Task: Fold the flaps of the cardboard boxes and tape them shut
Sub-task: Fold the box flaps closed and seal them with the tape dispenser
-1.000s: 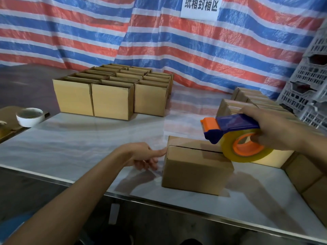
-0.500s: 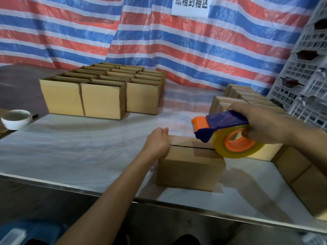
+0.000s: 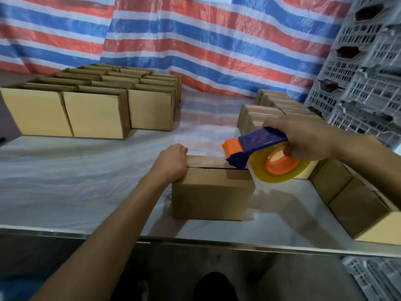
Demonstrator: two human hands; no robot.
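Cardboard, plain brown: one box [image 3: 212,192] sits closed at the centre of the frame, near the front edge of the pale table [image 3: 76,181]. Its two top flaps meet in a seam [image 3: 217,168] that runs left to right across the picture, along the box's long axis.

The left hand [image 3: 171,162] rests on the left end of the top, with its fingers curled over the far edge so that it holds the box down. The right hand [image 3: 303,137] is wrapped round the blue and orange tape dispenser [image 3: 256,146], with the fingers closed on its body. The yellowish tape roll [image 3: 280,168] hangs just past the right end of the box. The dispenser's blue nose sits at the right end of the seam. Whether it touches the cardboard cannot be told. No tape is discernible on the seam, though clear tape would be hard to see.

Judgement: the taping stroke is about to start. It would have to travel leftward along the seam, from the right hand toward the left. The left hand lies across the far end of that line and would need to give way before the tape arrives. The main risk is the nose drifting off the seam.

Open boxes [image 3: 93,114] stand at upper left. More boxes [image 3: 358,203] lie at right, below grey crates [image 3: 364,72].
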